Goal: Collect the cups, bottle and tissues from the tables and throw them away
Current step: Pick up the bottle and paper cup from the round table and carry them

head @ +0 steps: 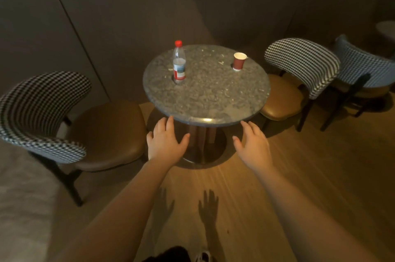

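Observation:
A round grey stone table stands in front of me. On its far left side is a clear plastic bottle with a red cap and a red and white label, upright. On the far right side stands a red paper cup with a white inside. My left hand and my right hand reach out side by side just short of the table's near edge, both empty with fingers spread. I see no tissues on this table.
Houndstooth-backed chairs with brown seats flank the table: one at the left, one at the right. A third chair and part of another table sit at the far right. Dark wall panels stand behind. The floor is wood.

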Action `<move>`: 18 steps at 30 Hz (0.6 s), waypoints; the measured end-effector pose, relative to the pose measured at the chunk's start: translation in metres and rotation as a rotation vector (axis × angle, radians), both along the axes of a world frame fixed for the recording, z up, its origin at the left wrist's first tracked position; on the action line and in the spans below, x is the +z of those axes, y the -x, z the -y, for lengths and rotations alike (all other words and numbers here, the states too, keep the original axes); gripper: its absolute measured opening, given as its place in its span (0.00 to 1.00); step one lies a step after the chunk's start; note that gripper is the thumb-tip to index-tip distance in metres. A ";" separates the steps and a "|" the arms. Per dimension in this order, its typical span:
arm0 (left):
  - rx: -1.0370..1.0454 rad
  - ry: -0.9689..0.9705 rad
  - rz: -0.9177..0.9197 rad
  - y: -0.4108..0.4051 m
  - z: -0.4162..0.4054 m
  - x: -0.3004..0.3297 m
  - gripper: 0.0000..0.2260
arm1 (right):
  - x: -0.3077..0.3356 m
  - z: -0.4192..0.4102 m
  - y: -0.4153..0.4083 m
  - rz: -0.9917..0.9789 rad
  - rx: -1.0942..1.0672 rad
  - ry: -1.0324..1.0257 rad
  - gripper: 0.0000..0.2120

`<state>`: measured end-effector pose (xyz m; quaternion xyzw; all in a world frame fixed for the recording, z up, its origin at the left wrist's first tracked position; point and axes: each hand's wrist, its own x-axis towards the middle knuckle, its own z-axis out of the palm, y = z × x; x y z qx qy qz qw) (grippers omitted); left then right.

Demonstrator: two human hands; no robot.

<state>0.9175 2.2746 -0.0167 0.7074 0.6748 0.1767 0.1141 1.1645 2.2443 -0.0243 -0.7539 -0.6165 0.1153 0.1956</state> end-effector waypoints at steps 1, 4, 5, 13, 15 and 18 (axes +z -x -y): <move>0.011 0.004 0.008 -0.004 -0.021 -0.002 0.34 | 0.000 -0.022 -0.006 0.006 0.015 0.003 0.28; 0.035 0.014 0.055 -0.013 -0.082 -0.010 0.35 | -0.003 -0.082 -0.019 0.006 0.047 0.016 0.28; 0.050 0.018 0.086 -0.016 -0.102 -0.013 0.35 | -0.005 -0.102 -0.023 0.003 0.057 0.022 0.28; 0.257 -0.040 0.472 -0.046 -0.275 -0.029 0.42 | -0.028 -0.266 -0.041 -0.053 0.059 0.039 0.27; 0.321 -0.038 0.578 -0.051 -0.317 -0.032 0.47 | -0.031 -0.306 -0.044 -0.052 0.061 0.057 0.27; 0.382 -0.018 0.749 -0.059 -0.373 -0.039 0.53 | -0.032 -0.356 -0.050 -0.056 0.047 0.085 0.27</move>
